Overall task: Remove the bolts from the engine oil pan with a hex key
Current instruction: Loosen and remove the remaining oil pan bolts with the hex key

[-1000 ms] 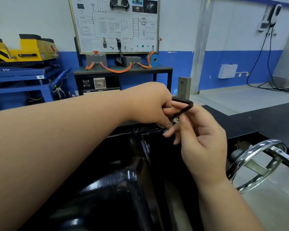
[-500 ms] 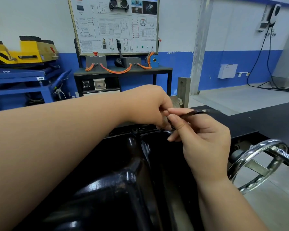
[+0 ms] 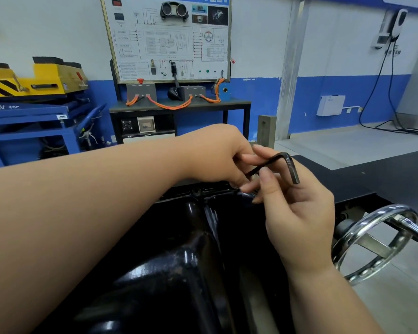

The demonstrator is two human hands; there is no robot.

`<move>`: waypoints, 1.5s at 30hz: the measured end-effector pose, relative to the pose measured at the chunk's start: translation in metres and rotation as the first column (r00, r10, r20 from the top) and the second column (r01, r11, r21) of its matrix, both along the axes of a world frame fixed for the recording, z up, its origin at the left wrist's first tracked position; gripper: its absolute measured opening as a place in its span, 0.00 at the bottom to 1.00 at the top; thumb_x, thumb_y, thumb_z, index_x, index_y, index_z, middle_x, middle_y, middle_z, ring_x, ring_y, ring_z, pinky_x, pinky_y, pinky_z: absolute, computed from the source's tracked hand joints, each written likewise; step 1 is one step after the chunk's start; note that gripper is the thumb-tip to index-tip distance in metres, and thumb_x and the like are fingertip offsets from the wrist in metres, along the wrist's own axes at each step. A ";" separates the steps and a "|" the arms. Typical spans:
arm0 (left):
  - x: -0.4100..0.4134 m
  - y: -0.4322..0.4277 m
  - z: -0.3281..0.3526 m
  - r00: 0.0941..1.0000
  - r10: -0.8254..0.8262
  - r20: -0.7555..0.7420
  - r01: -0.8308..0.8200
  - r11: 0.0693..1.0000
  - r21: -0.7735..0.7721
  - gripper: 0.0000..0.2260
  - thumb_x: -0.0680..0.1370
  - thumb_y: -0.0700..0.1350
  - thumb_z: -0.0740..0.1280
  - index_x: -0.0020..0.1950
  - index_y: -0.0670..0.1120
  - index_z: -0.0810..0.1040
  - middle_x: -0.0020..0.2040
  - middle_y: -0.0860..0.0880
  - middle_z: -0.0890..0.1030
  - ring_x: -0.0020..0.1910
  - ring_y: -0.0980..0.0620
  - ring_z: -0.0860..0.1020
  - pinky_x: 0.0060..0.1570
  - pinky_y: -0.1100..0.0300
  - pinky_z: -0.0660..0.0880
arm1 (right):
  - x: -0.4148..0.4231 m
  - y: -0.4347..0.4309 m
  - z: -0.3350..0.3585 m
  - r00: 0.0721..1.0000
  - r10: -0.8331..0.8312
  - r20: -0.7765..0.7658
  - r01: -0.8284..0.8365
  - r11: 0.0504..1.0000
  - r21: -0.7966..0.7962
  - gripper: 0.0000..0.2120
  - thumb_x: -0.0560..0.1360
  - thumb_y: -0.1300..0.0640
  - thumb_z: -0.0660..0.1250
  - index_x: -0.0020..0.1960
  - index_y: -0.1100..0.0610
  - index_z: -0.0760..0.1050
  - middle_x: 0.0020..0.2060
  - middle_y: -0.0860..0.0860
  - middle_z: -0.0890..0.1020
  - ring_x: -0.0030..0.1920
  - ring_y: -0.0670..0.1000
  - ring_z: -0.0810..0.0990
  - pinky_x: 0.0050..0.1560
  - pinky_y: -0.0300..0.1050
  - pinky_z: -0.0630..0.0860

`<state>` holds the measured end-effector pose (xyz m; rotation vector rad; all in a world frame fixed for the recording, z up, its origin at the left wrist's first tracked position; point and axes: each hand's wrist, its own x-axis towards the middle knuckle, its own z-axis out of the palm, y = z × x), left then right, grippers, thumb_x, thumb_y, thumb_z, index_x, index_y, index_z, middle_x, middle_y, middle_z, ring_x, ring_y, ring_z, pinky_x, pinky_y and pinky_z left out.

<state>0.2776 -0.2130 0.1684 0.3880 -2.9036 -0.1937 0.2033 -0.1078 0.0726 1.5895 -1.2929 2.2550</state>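
The glossy black engine oil pan (image 3: 179, 268) fills the lower middle of the view, its far flange (image 3: 203, 190) showing one bolt hole. A dark L-shaped hex key (image 3: 279, 162) stands over the flange's far right corner, its bend up and short arm pointing down to the right. My left hand (image 3: 217, 153) reaches across and pinches the key's long shaft low down. My right hand (image 3: 297, 213) holds the same shaft between thumb and fingers. The key's tip and the bolt under it are hidden by my fingers.
A chrome handwheel (image 3: 377, 244) sticks out at the right of the engine stand. A black bench top (image 3: 372, 177) lies behind it. Farther back stand a training board (image 3: 165, 37) on a dark table, a blue and yellow lift cart (image 3: 34, 102) and a grey post (image 3: 266, 131).
The hex key has turned: its bend pointed up a second ago, lay flat to the right half a second ago, and is up again now. Both hands stayed at the flange corner.
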 end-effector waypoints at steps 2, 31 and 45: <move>0.000 -0.001 0.000 1.000 0.014 0.003 -0.014 1.000 0.003 0.07 0.69 0.43 0.72 0.33 0.45 0.77 0.25 0.54 0.70 0.25 0.58 0.67 0.27 0.68 0.63 | 0.000 -0.001 0.000 1.000 -0.002 -0.006 0.002 1.000 0.000 0.15 0.76 0.65 0.61 0.56 0.49 0.77 0.48 0.47 0.84 0.37 0.48 0.82 0.42 0.38 0.76; 0.001 0.000 0.001 1.000 -0.017 0.008 0.016 1.000 0.019 0.07 0.70 0.42 0.71 0.33 0.47 0.77 0.29 0.53 0.73 0.29 0.57 0.69 0.30 0.66 0.65 | -0.001 -0.002 -0.001 0.999 -0.038 -0.026 0.039 0.998 0.045 0.12 0.76 0.62 0.63 0.51 0.47 0.79 0.44 0.44 0.84 0.39 0.49 0.83 0.42 0.38 0.76; -0.001 0.004 0.001 0.999 -0.018 0.033 0.018 1.000 -0.018 0.08 0.71 0.47 0.71 0.34 0.54 0.75 0.31 0.55 0.76 0.30 0.59 0.71 0.31 0.70 0.65 | -0.006 0.001 0.003 0.980 -0.198 0.024 0.195 0.977 0.082 0.10 0.68 0.46 0.71 0.38 0.53 0.76 0.32 0.50 0.80 0.35 0.55 0.81 0.36 0.58 0.79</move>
